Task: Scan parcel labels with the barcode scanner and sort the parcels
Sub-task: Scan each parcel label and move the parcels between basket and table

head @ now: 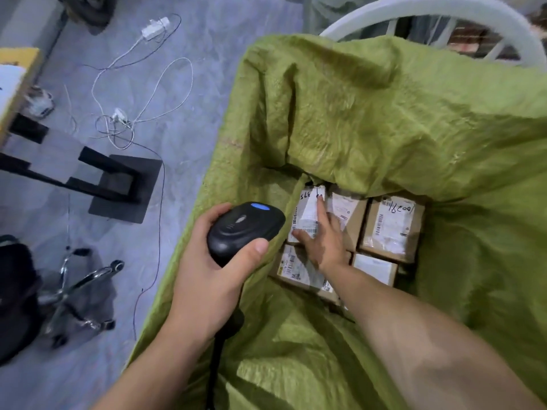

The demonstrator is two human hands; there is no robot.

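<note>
Head view: the small brown cardboard parcel [306, 216] with a white label lies in the green woven sack [355, 113], your right hand [321, 242] flat on it, fingers [322, 213] straight. Your left hand [207, 270] wraps the black barcode scanner [245, 229]. Your fingers may mask the barcode, or a tight-packed neighbour [390, 229] could scan instead

The barcode scanner [242, 232] is black with a blue oval light on top. The woven sack [370, 113] is yellow-green. The parcels [366, 221] are brown cardboard, and their white labels [390, 232] carry black barcodes and black handwriting. The floor [207, 54] is mottled grey, with white cables [117, 118] lying on it.
</note>
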